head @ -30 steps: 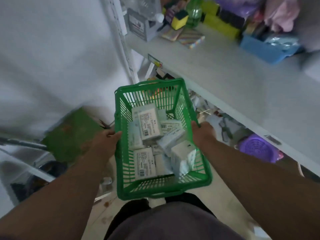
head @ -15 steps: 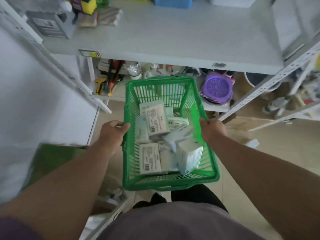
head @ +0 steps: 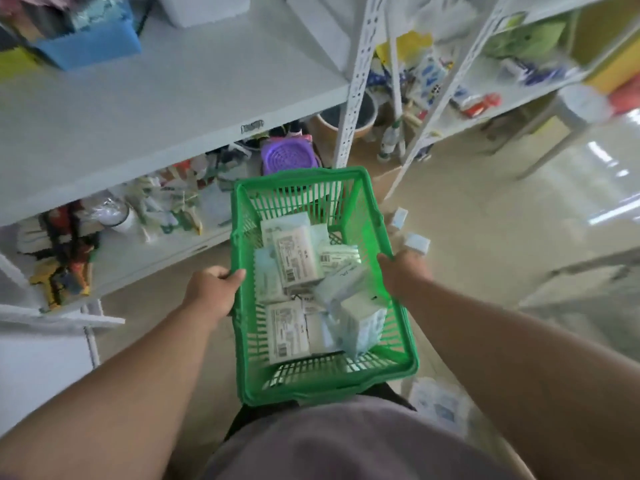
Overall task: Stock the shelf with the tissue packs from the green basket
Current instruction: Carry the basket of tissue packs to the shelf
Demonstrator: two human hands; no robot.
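I hold a green plastic basket (head: 398, 355) in front of my body, above the floor. My left hand (head: 211, 289) grips its left rim and my right hand (head: 401, 275) grips its right rim. Inside lie several white and pale blue tissue packs (head: 296, 261), some with barcode labels facing up, one standing on end near the right wall. The white shelf board (head: 166, 109) spreads ahead and to the left, with a wide bare stretch near its front edge.
A blue bin (head: 90, 50) and a white box (head: 204, 8) stand at the back of the shelf. Below it sit a purple strainer (head: 287, 157), a bucket (head: 349, 119) and mixed goods. White perforated uprights (head: 356, 81) rise on the right. Small packs (head: 417, 242) lie on the floor.
The view has swung to the right: the shelf now lies to the left and a second rack shows on the right. Both hands keep their grip on the basket.
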